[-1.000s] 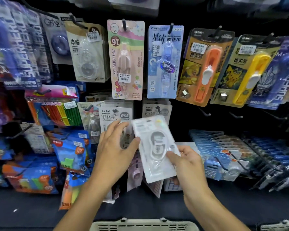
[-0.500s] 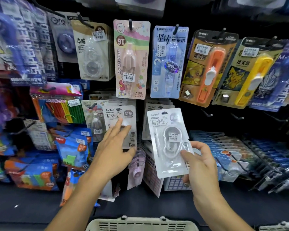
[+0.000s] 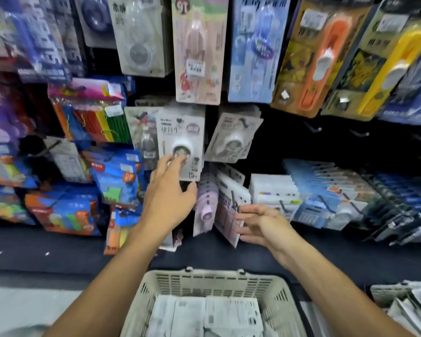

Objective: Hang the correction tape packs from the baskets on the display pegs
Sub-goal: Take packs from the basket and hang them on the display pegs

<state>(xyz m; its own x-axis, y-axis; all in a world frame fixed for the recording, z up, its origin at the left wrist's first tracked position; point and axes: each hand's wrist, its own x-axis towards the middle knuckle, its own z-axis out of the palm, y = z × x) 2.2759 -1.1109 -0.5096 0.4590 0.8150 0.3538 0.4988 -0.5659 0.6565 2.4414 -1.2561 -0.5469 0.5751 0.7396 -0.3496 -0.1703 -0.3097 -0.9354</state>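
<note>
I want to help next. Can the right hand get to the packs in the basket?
Probably yes. The right hand is open and holds nothing, and the basket sits open-topped just below it, with the packs lying uncovered inside.

Correction tape packs [image 3: 180, 147] on the pegs: printed card backing under clear, glossy plastic blisters that catch the light. Basket [image 3: 212, 283]: beige moulded plastic, matt, slotted walls. Packs lying in the basket [image 3: 231, 312]: paper-like printed backs, dull finish. Orange cutter [image 3: 322, 62] and yellow cutter [image 3: 396, 69] above: smooth, shiny plastic bodies behind clear film. Shelf ledge [image 3: 46, 244]: dark, matt surface.
</note>
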